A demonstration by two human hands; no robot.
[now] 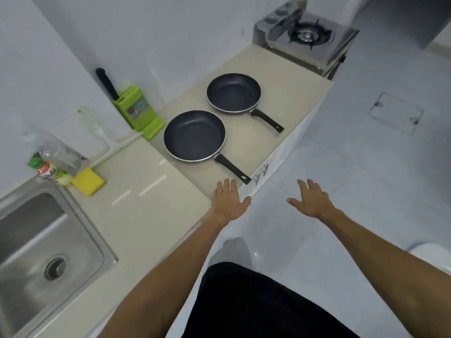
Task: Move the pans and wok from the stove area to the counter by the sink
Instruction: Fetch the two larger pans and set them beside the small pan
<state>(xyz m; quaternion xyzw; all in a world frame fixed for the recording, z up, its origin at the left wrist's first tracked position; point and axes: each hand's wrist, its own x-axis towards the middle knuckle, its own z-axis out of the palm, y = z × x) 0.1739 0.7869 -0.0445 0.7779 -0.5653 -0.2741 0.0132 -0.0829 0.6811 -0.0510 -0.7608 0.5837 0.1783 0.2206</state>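
Two round dark non-stick frying pans, near [194, 135] and far [233, 93], flat on the beige stone bench [146, 215], between steel sink [36, 240] and gas stove [308, 35]. Probably rigid, light; best taken by black handles. Left grip [229, 200] and right grip [311, 200] spread open, empty.

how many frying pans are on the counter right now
2. The nearer pan sits beside the green knife block, its handle pointing toward the left hand. The farther pan sits toward the stove. No wok in view.
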